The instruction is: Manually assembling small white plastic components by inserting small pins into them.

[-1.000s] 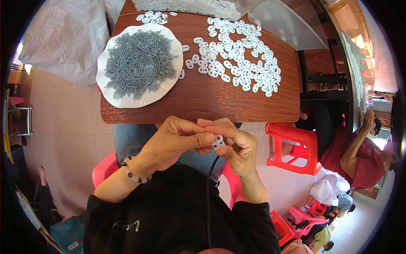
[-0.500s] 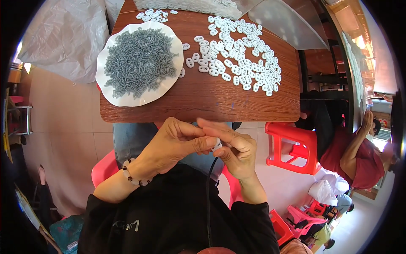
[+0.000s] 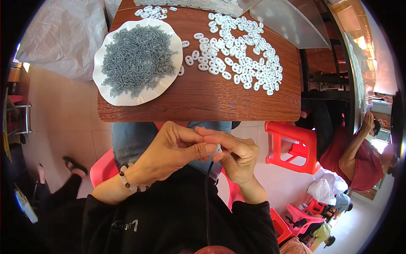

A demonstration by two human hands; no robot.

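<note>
Over my lap, just off the table's near edge, both my hands meet around one small white oval piece [image 3: 218, 149]. My left hand [image 3: 175, 148] pinches it between thumb and fingers. From the other side, my right hand [image 3: 239, 154] grips it with the thumb below and the fingers curled over. Most of the piece is hidden by fingertips. On the table [image 3: 198, 103], a white scalloped plate [image 3: 100, 63] carries a heap of small grey translucent screw-like pieces [image 3: 137, 59]. Many loose white oval pieces with two holes [image 3: 237, 67] lie spread to its right.
A smaller group of white pieces [image 3: 152, 12] lies behind the plate. A translucent bin [image 3: 292, 21] stands at the far right, and a pale plastic bag [image 3: 63, 38] at the left. Right of the table are a red stool [image 3: 292, 146] and a seated person in dark red [image 3: 359, 161].
My right fingers have come down and closed toward my left fingertips, covering more of the white piece. At the lower left, another person's leg and sandalled foot have come into view.
</note>
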